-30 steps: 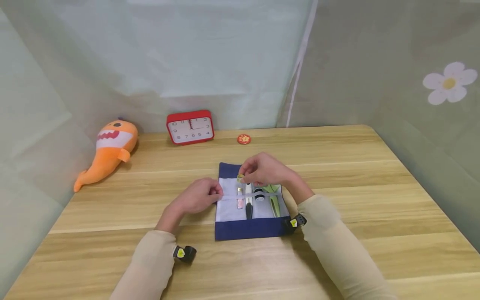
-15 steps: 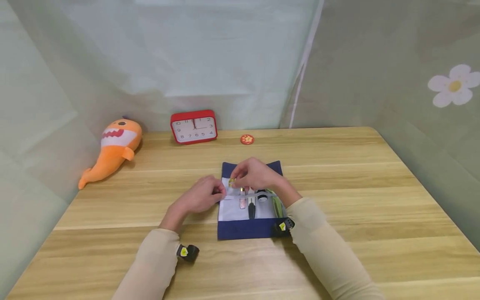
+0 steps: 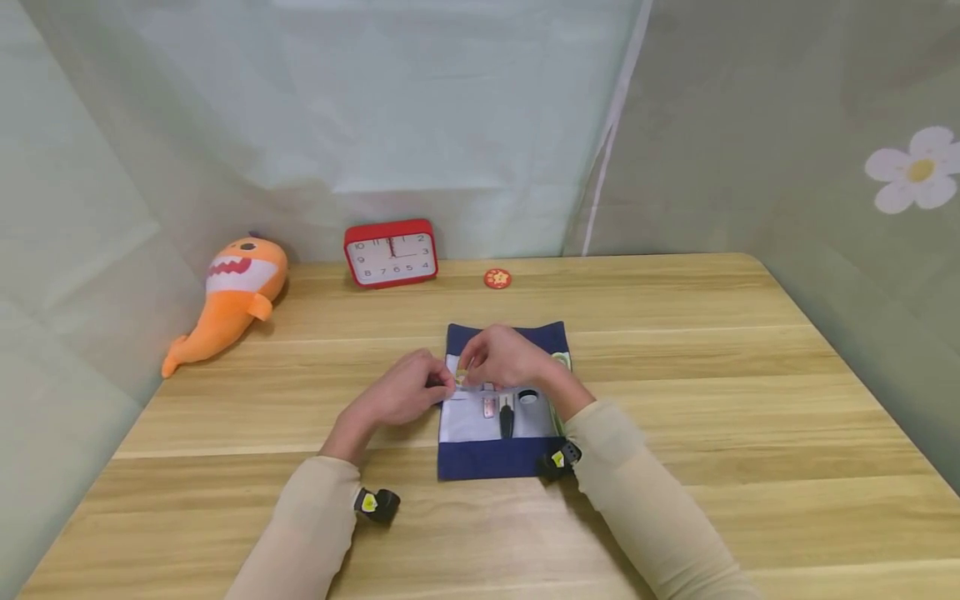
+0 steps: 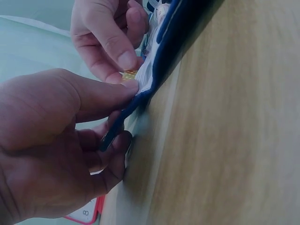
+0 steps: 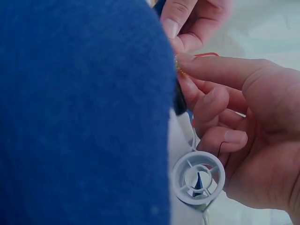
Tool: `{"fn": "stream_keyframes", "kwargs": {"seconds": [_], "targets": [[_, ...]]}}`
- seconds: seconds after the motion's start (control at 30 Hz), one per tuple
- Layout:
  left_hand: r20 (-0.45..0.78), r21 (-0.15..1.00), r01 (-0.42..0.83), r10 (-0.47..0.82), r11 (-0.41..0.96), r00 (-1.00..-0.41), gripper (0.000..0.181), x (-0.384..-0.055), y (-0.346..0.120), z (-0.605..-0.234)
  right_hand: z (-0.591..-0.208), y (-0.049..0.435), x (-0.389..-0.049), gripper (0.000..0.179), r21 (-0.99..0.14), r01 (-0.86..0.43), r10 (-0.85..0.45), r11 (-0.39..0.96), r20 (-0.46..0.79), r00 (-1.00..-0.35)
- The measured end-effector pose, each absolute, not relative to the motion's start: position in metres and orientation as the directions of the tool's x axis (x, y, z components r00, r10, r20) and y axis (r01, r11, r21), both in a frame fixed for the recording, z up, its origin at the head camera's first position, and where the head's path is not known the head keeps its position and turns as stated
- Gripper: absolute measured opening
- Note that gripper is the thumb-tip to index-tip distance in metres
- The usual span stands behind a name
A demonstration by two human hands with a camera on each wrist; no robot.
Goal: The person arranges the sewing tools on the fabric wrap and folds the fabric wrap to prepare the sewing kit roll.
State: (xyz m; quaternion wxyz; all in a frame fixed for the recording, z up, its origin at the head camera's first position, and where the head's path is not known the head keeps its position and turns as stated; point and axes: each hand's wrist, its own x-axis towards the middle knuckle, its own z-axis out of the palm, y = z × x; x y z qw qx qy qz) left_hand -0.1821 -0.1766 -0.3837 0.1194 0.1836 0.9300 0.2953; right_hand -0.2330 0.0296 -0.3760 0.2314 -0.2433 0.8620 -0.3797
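Note:
A navy sewing kit case with a pale lining lies unfolded on the table. My left hand pinches its left edge, thumb on the lining and fingers behind. A small gold dimpled thimble is between the thumb and fingertips of my right hand, close to the left thumb and at the left end of the white elastic band. Under the band sit a small pink item, a black-handled tool and a thread spool. Green scissors are mostly hidden behind the right wrist.
A red clock stands at the table's back edge, with a round red badge to its right. An orange plush shark leans at the back left. Fabric walls surround the wooden table.
My right hand has moved left and down toward the band's left end with the thimble, beside the left hand. The left hand keeps its pinch on the case. The view has shifted slightly.

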Motion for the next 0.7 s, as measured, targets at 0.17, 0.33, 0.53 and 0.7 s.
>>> {"fn": "stream_keyframes", "kwargs": {"seconds": [0.17,0.33,0.53,0.7], "targets": [[-0.112,0.595,0.271,0.413,0.756,-0.904,0.008,-0.1815,-0.1767,-0.3835,-0.3763,0.0284,-0.2328,0.011,-0.717,-0.310,-0.615,0.624,-0.206,-0.761],[-0.113,0.599,0.270,0.413,0.754,-0.904,0.008,-0.1815,-0.1761,-0.3832,-0.3758,0.0295,-0.2329,0.011,-0.715,-0.321,-0.630,0.622,-0.212,-0.747],[-0.101,0.601,0.273,0.411,0.751,-0.906,0.007,-0.1822,-0.1775,-0.3837,-0.3770,0.0292,-0.2325,0.009,-0.702,-0.352,-0.634,0.619,-0.183,-0.751],[-0.095,0.604,0.281,0.417,0.746,-0.904,0.007,-0.1820,-0.1769,-0.3835,-0.3779,0.0277,-0.2318,0.007,-0.694,-0.344,-0.619,0.632,-0.184,-0.764]]}}
